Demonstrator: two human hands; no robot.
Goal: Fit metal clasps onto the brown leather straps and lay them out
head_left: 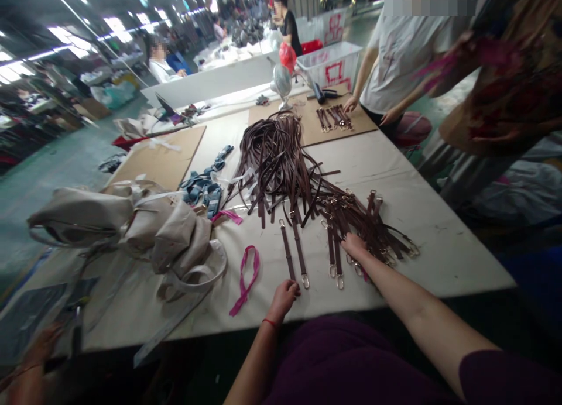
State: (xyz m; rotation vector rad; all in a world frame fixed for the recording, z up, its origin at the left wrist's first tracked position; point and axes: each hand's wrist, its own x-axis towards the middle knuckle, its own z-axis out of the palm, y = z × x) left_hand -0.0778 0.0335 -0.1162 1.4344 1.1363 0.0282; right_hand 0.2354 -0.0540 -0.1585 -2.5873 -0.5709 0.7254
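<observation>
A big pile of dark brown leather straps (pixel 281 165) with metal clasps covers the middle of the white table (pixel 439 241). My left hand (pixel 284 297) rests near the table's front edge, fingers curled at the lower end of a single brown strap (pixel 287 253). My right hand (pixel 353 245) lies on a smaller heap of short clasped straps (pixel 369 223), fingers pressed into them. Two more straps with ring clasps (pixel 334 258) lie between my hands.
Beige canvas bags (pixel 132 223) are heaped at the left, with a pink ribbon (pixel 246 279) and blue straps (pixel 206 188) beside them. Cardboard sheets (pixel 162 159) lie further back. A person in a white shirt (pixel 399 59) handles straps at the far right; a small fan (pixel 281 83) stands beyond.
</observation>
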